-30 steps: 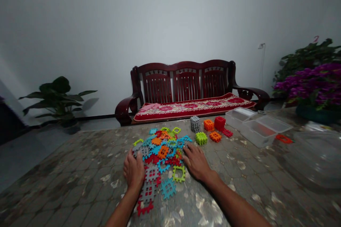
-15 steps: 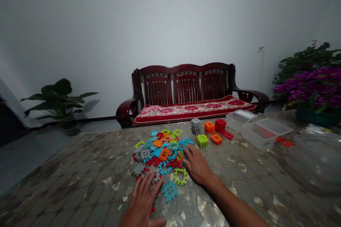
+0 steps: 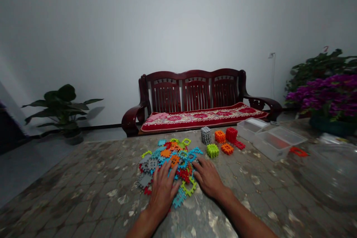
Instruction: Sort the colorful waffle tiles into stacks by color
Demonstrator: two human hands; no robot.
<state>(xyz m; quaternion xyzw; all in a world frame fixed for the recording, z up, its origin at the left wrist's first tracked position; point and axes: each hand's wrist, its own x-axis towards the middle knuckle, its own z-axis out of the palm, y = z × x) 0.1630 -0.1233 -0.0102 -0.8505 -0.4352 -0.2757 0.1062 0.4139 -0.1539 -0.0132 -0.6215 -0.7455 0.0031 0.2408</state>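
A heap of flat, toothed plastic building pieces in blue, grey, red, orange and lime lies in front of me. My left hand [image 3: 164, 187] rests over the near side of the heap with its fingers spread, covering some pieces. Just beyond its fingertips lies an orange windowed piece [image 3: 174, 160]. Beside its thumb are a lime frame piece [image 3: 189, 187] and a blue windowed piece [image 3: 179, 198]. My right hand [image 3: 208, 178] lies at the heap's right edge, fingers stretched out, near a blue piece [image 3: 195, 151]. Neither hand grips a piece.
Right of the heap stand a grey stack [image 3: 205, 135], an orange stack [image 3: 220, 136], a red stack [image 3: 231, 134], a lime stack [image 3: 212, 150] and a lower orange stack [image 3: 227, 149]. Clear plastic boxes [image 3: 269, 147] and purple flowers [image 3: 329, 95] are farther right on the patterned table [image 3: 106, 178].
My left hand has moved forward and right onto the heap. The lime frame and blue windowed pieces have turned and shifted slightly. My right hand stays at the heap's right edge.
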